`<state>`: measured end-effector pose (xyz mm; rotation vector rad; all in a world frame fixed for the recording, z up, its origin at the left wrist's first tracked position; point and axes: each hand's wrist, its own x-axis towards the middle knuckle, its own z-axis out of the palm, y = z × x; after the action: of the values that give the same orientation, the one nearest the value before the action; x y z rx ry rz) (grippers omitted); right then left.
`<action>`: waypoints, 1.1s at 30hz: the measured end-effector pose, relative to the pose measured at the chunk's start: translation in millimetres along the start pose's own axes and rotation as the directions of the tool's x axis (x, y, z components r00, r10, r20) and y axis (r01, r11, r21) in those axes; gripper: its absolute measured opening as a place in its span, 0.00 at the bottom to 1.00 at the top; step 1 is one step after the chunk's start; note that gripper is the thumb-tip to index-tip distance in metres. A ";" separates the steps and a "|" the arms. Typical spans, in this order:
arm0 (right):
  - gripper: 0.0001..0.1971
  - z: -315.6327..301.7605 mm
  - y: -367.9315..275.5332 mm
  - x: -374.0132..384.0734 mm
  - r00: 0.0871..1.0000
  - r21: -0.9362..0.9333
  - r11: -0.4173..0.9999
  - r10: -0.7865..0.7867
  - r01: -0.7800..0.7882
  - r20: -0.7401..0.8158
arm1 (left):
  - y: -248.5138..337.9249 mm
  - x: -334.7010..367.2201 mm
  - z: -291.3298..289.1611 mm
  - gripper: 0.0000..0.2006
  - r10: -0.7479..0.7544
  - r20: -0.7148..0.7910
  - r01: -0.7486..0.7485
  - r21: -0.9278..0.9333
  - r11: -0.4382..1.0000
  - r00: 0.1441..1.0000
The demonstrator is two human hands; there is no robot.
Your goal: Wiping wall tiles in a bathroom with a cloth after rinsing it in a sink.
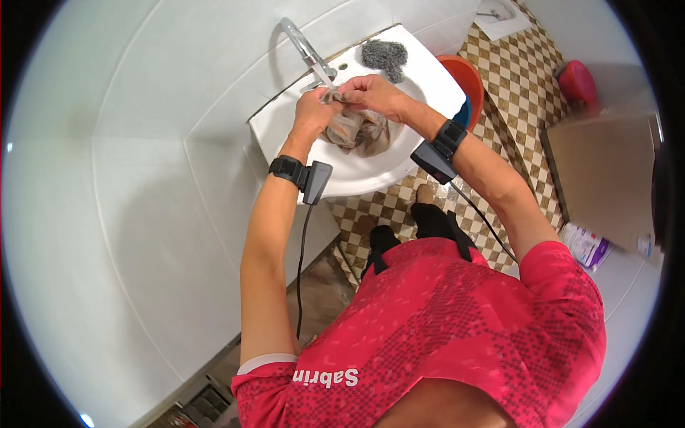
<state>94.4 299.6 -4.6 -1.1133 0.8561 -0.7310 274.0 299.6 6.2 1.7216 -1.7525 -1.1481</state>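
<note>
Gripping a bunched part of the brownish material (369, 137) between narrowed fingers of left hand (312, 115) and right hand (374, 96), just below the tap (301, 44), with the rest in the white sink (337, 175). Best to pinch lightly — probably thin, easy to tear — and open folds slowly. On the sink's back corner, a dark scourer (384, 54); beside, an orange bucket (462, 70) on checkered floor (528, 93).

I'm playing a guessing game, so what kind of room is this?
It's probably a bathroom or washroom. You can see a white sink with a curved metal tap above it, and a checkered tile floor.
</note>
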 end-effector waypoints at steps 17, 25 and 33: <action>0.51 9.3 130.6 -2.9 0.901 -0.686 0.698 -0.408 0.205 -0.146 | 140.4 -71.8 -89.1 0.12 0.282 -0.100 -0.297 -0.433 0.851 0.954; 0.17 37.0 5.6 -29.1 0.961 -0.096 0.994 0.020 -0.048 -0.276 | 193.0 -80.9 -148.3 0.12 0.475 -0.253 -0.534 -0.490 0.689 0.843; 0.17 -22.9 42.8 -29.6 0.917 -0.131 0.933 0.291 -0.336 -0.274 | 64.1 -57.3 -101.7 0.10 0.168 -0.086 -0.187 -0.321 0.928 0.982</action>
<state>63.3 326.6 -43.9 -1.0162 1.3041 -0.5383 322.7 321.2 128.3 1.3555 -1.5435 -1.2173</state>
